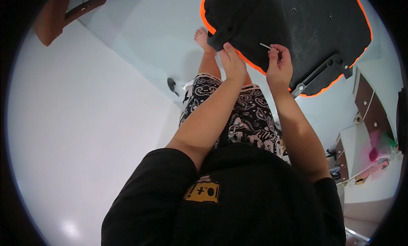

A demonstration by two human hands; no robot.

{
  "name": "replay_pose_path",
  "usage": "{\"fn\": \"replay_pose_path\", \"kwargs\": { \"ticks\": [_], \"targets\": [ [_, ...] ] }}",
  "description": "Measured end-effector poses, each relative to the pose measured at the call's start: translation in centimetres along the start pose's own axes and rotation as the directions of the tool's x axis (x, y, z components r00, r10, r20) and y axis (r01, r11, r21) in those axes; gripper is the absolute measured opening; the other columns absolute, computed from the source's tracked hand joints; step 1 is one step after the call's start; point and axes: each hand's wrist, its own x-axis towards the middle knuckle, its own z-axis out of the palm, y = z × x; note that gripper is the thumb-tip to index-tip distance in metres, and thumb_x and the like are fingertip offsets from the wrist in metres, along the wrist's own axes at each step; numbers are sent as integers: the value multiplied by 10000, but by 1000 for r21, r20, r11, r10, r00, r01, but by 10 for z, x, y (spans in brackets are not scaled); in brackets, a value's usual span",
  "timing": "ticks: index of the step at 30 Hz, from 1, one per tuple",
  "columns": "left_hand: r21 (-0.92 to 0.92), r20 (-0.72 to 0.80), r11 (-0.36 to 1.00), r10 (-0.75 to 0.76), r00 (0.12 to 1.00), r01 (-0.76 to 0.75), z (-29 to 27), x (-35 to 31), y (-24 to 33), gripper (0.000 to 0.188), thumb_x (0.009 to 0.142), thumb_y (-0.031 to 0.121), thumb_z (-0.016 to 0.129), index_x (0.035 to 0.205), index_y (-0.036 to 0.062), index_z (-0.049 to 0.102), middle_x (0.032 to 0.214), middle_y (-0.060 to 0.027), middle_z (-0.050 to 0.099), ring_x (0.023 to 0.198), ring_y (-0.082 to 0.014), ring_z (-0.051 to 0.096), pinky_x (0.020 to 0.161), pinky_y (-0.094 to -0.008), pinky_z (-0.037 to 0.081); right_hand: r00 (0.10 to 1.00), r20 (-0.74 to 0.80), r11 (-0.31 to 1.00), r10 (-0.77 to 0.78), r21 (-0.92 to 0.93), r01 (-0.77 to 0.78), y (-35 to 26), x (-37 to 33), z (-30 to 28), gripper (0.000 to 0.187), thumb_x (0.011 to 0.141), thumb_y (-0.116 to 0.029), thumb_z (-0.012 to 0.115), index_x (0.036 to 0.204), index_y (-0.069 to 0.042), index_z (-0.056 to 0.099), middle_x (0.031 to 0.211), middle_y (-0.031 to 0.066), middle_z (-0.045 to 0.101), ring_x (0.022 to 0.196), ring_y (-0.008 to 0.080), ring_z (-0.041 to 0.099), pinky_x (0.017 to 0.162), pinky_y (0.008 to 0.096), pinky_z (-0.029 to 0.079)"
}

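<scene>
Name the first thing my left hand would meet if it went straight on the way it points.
Most likely the black bracket on the orange-rimmed black panel; your left hand seems to touch its end, though depth there is hard to judge.

Panel (297,36) blocks beneath right fingers (286,56)

At ten o'clock, near the rim, stands a piece of brown wooden furniture (52,19). A broad white surface (85,131) fills nine o'clock; pale floor (136,25) shows at eleven. Between ten and eleven, nearer the centre, lies a small dark oval object (171,84). Three o'clock has a brown panel (369,106); just past it, a blurred pink item (374,154) sits beside something green (392,143).
</scene>
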Motion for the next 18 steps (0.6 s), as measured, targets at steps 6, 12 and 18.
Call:
{"fn": "replay_pose_path", "kwargs": {
  "ticks": [6,12,18],
  "targets": [
    [-375,-55,912,154,986,-164,8,-12,20,553,1002,458,296,1179,-44,445,1123,-139,552,1033,-225,533,888,-323,419,998,55,999,26,-44,-24,-6,-3,4,146,956,-151,530,1013,-27,582,823,15,581,763,76,517,696,210,425],
    [-167,-15,980,110,994,-111,-15,-13,1,471,1012,397,309,1139,-20,488,1071,-107,566,932,-189,549,816,-312,445,1000,-9,1000,-15,-25,15,1,-6,2,150,945,-161,540,1000,-30,587,811,36,603,732,80,529,674,219,427],
    [-778,149,628,142,979,28,-11,-14,-6,368,1026,317,321,1074,-3,497,1004,-57,523,922,-137,517,842,-303,448,1000,-15,1000,-16,-24,15,2,-4,0,169,943,-181,544,1009,-29,581,814,38,607,742,96,541,700,249,445]
  ]
}}
